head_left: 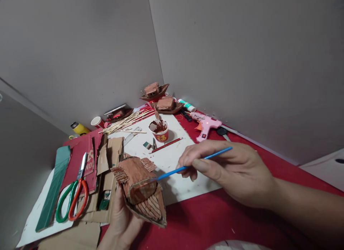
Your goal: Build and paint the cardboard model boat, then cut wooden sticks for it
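Observation:
My left hand (122,217) holds a small cardboard model boat (138,174) from beneath, tilted so its arched cabin roof faces me. Reddish-brown paint covers the roof, and the corrugated deck strips show ridges. Between the thumb and fingers of my right hand (228,171) is a thin blue paintbrush (172,173). Its tip meets the edge of the cabin opening; the bristles are hard to make out. Behind the boat stands a paper cup (159,131) with dark brown paint smeared inside. A red pencil (166,145) lies in front of that cup.
Scissors (77,192) with green and orange handles lie on cardboard pieces at left. A pink glue gun (205,124) rests at right. Two finished-looking boats (165,104) stand at the back corner, near wooden sticks (126,121). Grey walls (228,63) close off the far sides.

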`<state>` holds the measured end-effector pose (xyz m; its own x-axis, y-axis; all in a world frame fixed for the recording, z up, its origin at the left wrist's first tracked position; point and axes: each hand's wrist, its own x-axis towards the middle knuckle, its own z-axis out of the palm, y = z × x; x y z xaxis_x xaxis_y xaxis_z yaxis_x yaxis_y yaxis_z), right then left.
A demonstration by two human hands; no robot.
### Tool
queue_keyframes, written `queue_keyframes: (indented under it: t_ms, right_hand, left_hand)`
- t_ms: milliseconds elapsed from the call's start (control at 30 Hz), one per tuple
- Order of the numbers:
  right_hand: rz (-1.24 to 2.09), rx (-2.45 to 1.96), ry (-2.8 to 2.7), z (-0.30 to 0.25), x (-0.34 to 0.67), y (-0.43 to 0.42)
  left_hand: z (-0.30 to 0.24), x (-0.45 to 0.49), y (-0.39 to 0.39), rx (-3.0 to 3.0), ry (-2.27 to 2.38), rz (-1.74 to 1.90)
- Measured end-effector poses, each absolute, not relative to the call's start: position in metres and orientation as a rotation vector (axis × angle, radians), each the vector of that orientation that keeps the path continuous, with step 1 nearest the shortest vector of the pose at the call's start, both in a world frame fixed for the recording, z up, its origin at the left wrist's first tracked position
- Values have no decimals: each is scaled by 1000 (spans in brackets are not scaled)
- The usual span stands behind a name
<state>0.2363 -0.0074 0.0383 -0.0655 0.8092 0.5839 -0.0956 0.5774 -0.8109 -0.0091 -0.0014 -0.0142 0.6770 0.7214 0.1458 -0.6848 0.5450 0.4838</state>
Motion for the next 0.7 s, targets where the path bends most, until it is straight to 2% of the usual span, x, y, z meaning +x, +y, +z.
queue_keyframes:
  t_ms: [300,500,700]
  right_hand:
    - [732,-720,-1657,39,242,-6]
    - [816,-671,-1535,39,239,-8]
    - [748,-746,-1571,39,241,-7]
  left_hand:
    - [-27,-26,2,577,129,833]
    - [-28,-19,0,560,81,880]
    - [-24,-25,1,533,123,808]
